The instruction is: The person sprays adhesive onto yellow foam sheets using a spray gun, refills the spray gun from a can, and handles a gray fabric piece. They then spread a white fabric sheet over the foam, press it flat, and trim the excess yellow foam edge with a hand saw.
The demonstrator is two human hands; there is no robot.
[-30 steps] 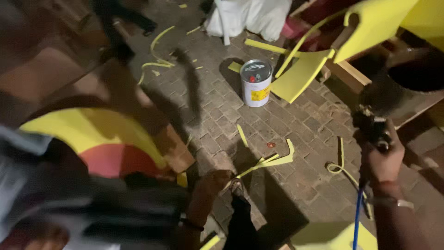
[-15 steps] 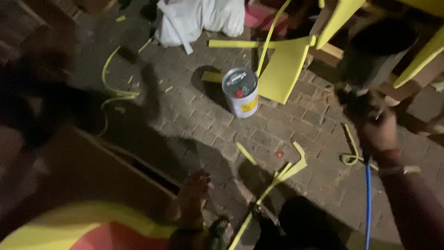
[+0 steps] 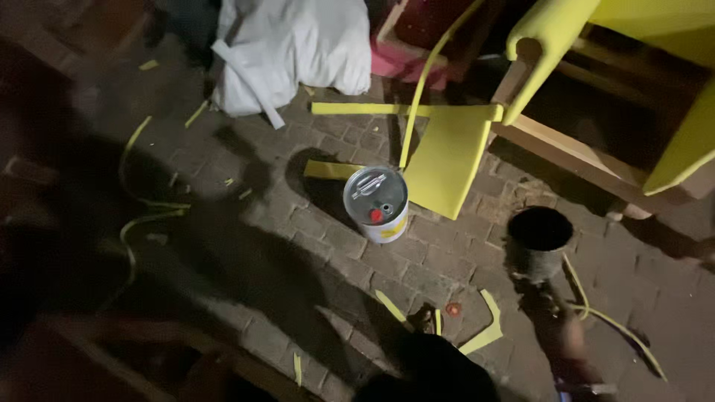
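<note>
— One right hand grips the dark, round open-topped cup-shaped tool from below, above the brick floor. It seems stiff and top-heavy.

— Then hold low, at the handle. The left hand is not visible.

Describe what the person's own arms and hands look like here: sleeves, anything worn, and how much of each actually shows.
Only the right hand shows clearly, at the lower right in dim light and blurred. The forearm below it is bare, with no sleeve in view. A thin band, like a bracelet or watch strap, circles the wrist near the bottom edge. No glove can be made out. The left hand cannot be picked out in the dark lower left.
</note>
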